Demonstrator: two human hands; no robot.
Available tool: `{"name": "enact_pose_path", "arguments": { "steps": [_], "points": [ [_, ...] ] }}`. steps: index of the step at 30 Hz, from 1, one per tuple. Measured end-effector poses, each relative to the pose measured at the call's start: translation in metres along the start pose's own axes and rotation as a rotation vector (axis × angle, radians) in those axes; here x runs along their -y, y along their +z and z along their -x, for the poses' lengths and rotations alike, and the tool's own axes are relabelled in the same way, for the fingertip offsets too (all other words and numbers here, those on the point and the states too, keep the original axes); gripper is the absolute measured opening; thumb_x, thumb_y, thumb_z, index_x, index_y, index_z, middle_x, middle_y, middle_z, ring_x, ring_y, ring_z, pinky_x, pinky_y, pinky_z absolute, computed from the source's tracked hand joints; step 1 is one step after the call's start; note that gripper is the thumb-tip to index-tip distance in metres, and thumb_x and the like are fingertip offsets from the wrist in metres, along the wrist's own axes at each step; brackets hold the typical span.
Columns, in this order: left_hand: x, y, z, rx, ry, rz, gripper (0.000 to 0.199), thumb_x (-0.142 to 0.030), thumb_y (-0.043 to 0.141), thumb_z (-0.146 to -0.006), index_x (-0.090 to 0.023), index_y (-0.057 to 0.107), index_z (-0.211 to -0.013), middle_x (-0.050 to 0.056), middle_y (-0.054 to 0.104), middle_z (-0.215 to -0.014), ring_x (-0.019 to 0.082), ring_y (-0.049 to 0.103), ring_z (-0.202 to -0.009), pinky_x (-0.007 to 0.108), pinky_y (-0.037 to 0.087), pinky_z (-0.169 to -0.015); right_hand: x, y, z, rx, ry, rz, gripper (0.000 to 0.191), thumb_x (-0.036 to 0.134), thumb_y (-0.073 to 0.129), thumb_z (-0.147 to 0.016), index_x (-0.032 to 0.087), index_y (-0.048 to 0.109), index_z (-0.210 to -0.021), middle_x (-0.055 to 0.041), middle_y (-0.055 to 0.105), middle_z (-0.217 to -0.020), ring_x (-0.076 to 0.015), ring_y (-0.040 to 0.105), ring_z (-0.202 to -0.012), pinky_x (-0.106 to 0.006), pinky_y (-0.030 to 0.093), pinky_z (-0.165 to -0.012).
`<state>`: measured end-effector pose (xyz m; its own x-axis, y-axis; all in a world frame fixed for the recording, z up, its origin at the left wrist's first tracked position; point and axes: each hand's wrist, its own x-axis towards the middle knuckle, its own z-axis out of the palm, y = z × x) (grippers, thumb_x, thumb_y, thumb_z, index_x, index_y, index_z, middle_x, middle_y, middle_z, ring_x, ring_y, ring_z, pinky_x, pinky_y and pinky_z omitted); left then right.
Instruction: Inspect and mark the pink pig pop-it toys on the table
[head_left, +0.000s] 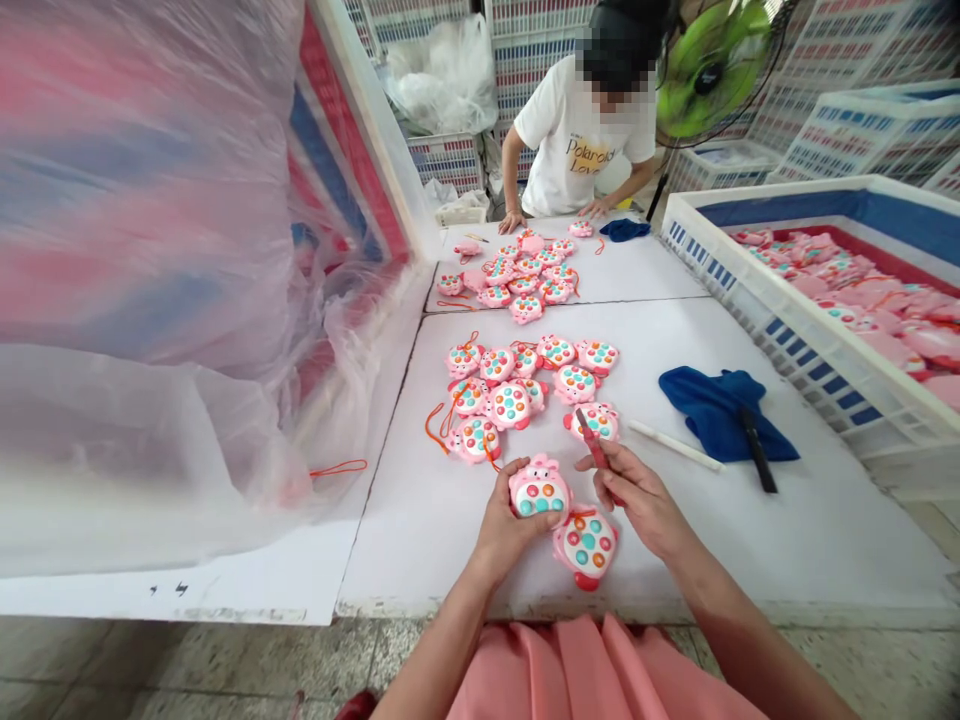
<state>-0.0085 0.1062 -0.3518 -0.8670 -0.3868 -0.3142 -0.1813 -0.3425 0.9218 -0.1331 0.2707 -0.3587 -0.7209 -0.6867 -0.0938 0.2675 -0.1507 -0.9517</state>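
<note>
Between the thumb and fingers of my left hand [511, 525] is a pink toy [541, 488] with an animal face and coloured round buttons, its face turned up. My right hand [634, 492] grips a red-handled knife [596, 445], its tip pointing up and away from me. The tip overlaps a pink toy [600, 420] lying behind it; I cannot tell whether they touch. Just below my hands another pink toy [587, 545] lies on the white table [465, 530]. Farther off sits a loose group of similar toys [511, 404], several with orange cord loops.
A white stick [675, 445] and a blue cloth [712, 405] with a black-handled tool [757, 450] lie right. A crate [787, 330] of pink toys borders the table. Across it a person [585, 140] leans beside more toys [525, 270]. Plastic sheeting [165, 430] hangs left.
</note>
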Motion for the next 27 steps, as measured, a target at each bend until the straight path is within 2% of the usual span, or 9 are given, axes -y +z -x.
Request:
{"name": "enact_pose_path", "arguments": {
  "steps": [2, 5, 7, 10, 12, 16, 19, 22, 27],
  "points": [
    [0.0, 0.001, 0.0, 0.016, 0.003, 0.027, 0.074, -0.027, 0.083, -0.062, -0.023, 0.045, -0.125, 0.004, 0.061, -0.115, 0.017, 0.06, -0.095, 0.028, 0.049, -0.084, -0.002, -0.002, 0.001, -0.027, -0.028, 0.128, 0.031, 0.038, 0.048, -0.094, 0.024, 0.054, -0.121, -0.0019, 0.06, -0.091, -0.0116, 0.046, -0.063, -0.026, 0.042, -0.057],
    [0.0, 0.0, 0.0, -0.019, 0.006, 0.025, 0.053, -0.037, 0.073, -0.075, -0.022, 0.049, -0.121, 0.004, 0.065, -0.107, 0.016, 0.062, -0.09, 0.028, 0.05, -0.082, -0.003, -0.004, 0.002, -0.032, -0.04, 0.291, 0.026, 0.04, 0.047, -0.094, 0.022, 0.058, -0.109, -0.0004, 0.056, -0.08, -0.014, 0.051, -0.07, -0.027, 0.044, -0.064],
    [0.0, -0.001, 0.0, -0.043, 0.008, 0.006, 0.049, -0.037, 0.071, -0.077, -0.022, 0.05, -0.118, 0.003, 0.065, -0.102, 0.016, 0.062, -0.086, 0.028, 0.051, -0.08, -0.003, -0.003, 0.002, -0.02, -0.069, 0.387, 0.02, 0.037, 0.051, -0.092, 0.022, 0.058, -0.104, -0.0016, 0.058, -0.086, -0.0165, 0.056, -0.08, -0.029, 0.047, -0.073],
    [-0.001, -0.003, 0.0, -0.062, 0.023, -0.061, 0.05, -0.034, 0.074, -0.075, -0.021, 0.051, -0.117, 0.002, 0.064, -0.1, 0.014, 0.061, -0.085, 0.026, 0.05, -0.078, -0.001, 0.003, 0.003, 0.03, -0.156, 0.57, 0.022, 0.029, 0.045, -0.095, 0.023, 0.055, -0.113, -0.0051, 0.061, -0.103, -0.0179, 0.06, -0.088, -0.033, 0.049, -0.081],
    [-0.002, -0.004, -0.001, -0.071, 0.034, -0.112, 0.05, -0.034, 0.075, -0.074, -0.021, 0.052, -0.117, 0.002, 0.064, -0.1, 0.014, 0.06, -0.086, 0.025, 0.05, -0.079, -0.001, 0.009, 0.002, 0.063, -0.248, 0.705, 0.026, 0.025, 0.04, -0.096, 0.024, 0.053, -0.118, -0.0064, 0.061, -0.11, -0.0187, 0.06, -0.095, -0.035, 0.05, -0.085],
    [-0.005, -0.002, -0.002, -0.068, 0.04, -0.129, 0.048, -0.036, 0.073, -0.076, -0.021, 0.053, -0.116, 0.003, 0.064, -0.103, 0.015, 0.06, -0.089, 0.027, 0.051, -0.081, -0.002, 0.02, -0.001, 0.092, -0.4, 0.91, 0.024, 0.017, 0.041, -0.095, 0.022, 0.056, -0.113, -0.0071, 0.062, -0.113, -0.0195, 0.059, -0.106, -0.038, 0.05, -0.093],
    [-0.003, -0.002, 0.0, -0.064, 0.041, -0.127, 0.046, -0.037, 0.073, -0.076, -0.021, 0.053, -0.114, 0.004, 0.064, -0.104, 0.016, 0.06, -0.091, 0.028, 0.051, -0.082, -0.007, 0.025, -0.003, 0.128, -0.472, 1.026, 0.034, 0.006, 0.038, -0.092, 0.021, 0.053, -0.119, -0.008, 0.06, -0.124, -0.019, 0.056, -0.115, -0.039, 0.049, -0.099],
    [0.003, -0.005, 0.002, -0.073, 0.031, -0.114, 0.046, -0.038, 0.073, -0.076, -0.021, 0.053, -0.114, 0.004, 0.063, -0.103, 0.016, 0.06, -0.089, 0.029, 0.052, -0.081, -0.012, 0.028, -0.004, 0.153, -0.527, 1.145, 0.042, 0.001, 0.037, -0.089, 0.02, 0.052, -0.124, -0.0089, 0.059, -0.129, -0.0206, 0.056, -0.117, -0.042, 0.049, -0.099],
    [0.008, -0.012, -0.003, -0.144, 0.055, -0.158, 0.047, -0.038, 0.073, -0.075, -0.021, 0.053, -0.114, 0.004, 0.063, -0.102, 0.016, 0.06, -0.086, 0.029, 0.052, -0.08, -0.015, 0.039, -0.011, 0.13, -0.582, 1.229, 0.024, 0.01, 0.043, -0.093, 0.016, 0.058, -0.11, -0.0123, 0.062, -0.125, -0.0239, 0.063, -0.105, -0.043, 0.055, -0.087]
  ]
}}
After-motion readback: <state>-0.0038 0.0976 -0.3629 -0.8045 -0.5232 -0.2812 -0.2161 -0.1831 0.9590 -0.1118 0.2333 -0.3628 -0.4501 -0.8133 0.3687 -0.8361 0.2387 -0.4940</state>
